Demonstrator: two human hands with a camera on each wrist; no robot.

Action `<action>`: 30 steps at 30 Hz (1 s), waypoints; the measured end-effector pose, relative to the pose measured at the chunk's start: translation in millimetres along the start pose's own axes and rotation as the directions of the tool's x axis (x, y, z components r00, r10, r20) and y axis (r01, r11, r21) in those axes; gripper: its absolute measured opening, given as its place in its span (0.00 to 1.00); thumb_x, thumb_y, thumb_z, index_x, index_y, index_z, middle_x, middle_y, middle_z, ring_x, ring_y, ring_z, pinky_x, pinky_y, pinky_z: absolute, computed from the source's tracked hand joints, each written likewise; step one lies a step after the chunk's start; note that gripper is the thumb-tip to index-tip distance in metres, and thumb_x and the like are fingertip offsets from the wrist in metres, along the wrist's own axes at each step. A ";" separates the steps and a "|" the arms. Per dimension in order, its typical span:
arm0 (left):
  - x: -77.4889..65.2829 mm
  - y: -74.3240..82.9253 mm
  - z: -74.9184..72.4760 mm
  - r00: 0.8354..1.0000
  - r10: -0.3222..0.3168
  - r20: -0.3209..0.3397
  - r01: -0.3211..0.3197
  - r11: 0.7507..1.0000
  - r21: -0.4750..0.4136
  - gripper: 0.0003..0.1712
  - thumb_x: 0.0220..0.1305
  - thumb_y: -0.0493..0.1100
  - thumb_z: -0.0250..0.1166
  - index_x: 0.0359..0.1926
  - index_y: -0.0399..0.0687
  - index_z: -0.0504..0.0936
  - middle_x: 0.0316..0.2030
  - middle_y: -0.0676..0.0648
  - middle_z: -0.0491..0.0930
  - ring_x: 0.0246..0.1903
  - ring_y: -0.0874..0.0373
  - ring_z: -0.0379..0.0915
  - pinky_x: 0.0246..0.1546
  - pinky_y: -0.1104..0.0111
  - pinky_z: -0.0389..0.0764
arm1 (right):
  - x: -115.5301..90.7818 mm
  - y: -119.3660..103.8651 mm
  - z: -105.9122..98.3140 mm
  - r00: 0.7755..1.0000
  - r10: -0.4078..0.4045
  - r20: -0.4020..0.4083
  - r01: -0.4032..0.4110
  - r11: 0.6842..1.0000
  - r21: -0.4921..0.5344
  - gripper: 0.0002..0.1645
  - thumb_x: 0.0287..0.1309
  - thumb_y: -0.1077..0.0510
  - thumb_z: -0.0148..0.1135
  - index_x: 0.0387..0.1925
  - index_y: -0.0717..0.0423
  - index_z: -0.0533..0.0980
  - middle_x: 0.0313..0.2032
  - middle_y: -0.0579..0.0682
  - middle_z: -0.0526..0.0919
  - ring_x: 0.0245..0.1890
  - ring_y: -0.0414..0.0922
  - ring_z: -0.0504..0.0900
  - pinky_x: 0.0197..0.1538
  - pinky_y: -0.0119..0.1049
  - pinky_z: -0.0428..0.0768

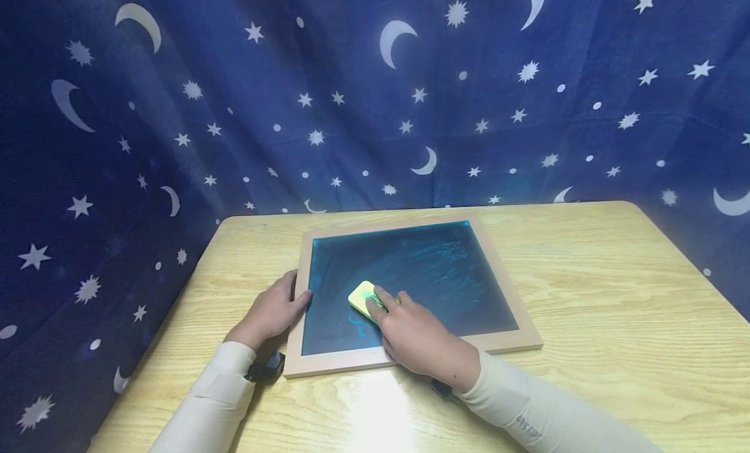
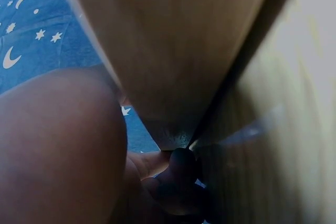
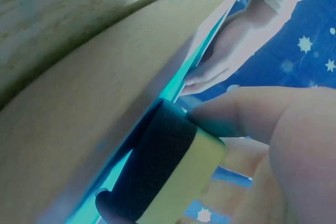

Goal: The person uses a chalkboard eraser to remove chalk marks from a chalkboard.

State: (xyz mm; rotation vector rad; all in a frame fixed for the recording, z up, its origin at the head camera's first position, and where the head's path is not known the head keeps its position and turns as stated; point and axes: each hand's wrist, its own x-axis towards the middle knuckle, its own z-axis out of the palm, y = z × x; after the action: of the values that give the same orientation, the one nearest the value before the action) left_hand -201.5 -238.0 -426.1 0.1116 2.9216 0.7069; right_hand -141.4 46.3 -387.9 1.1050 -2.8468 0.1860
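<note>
A chalkboard (image 1: 410, 290) in a pale wooden frame lies on the table, with faint blue chalk smears at its upper right and a small blue mark near its lower left. My right hand (image 1: 418, 332) grips a yellow chalkboard eraser (image 1: 361, 297) against the dark surface. In the right wrist view the eraser's dark felt layer (image 3: 157, 156) faces the board, and thumb and fingers hold its yellow body. At the left side of the frame, my left hand (image 1: 272, 313) grips the edge, thumb on top. The left wrist view shows its fingers (image 2: 181, 177) low by the frame's side (image 2: 168, 40).
The wooden table (image 1: 615, 297) extends on both sides of the board and in front of it. A dark blue curtain (image 1: 363, 95) with moons and stars hangs behind the table and along its left. Dark devices sit at both wrists.
</note>
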 end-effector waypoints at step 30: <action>0.1 -2.9 1.7 1.000 0.012 -0.009 -0.012 1.000 0.004 0.39 0.75 0.55 0.50 0.76 0.36 0.54 0.69 0.30 0.66 0.67 0.33 0.66 0.64 0.41 0.69 | -5.1 35.4 -2.0 0.977 0.212 0.012 -0.212 0.977 0.037 0.30 0.65 0.60 0.62 0.68 0.56 0.71 0.69 0.61 0.70 0.57 0.68 0.77 0.43 0.55 0.86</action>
State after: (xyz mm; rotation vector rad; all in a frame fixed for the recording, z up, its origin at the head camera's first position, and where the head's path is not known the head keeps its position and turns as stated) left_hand -201.5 -239.8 -429.0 0.1271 2.9338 0.7059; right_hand -161.6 75.9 -389.5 0.8072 -2.9768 0.2508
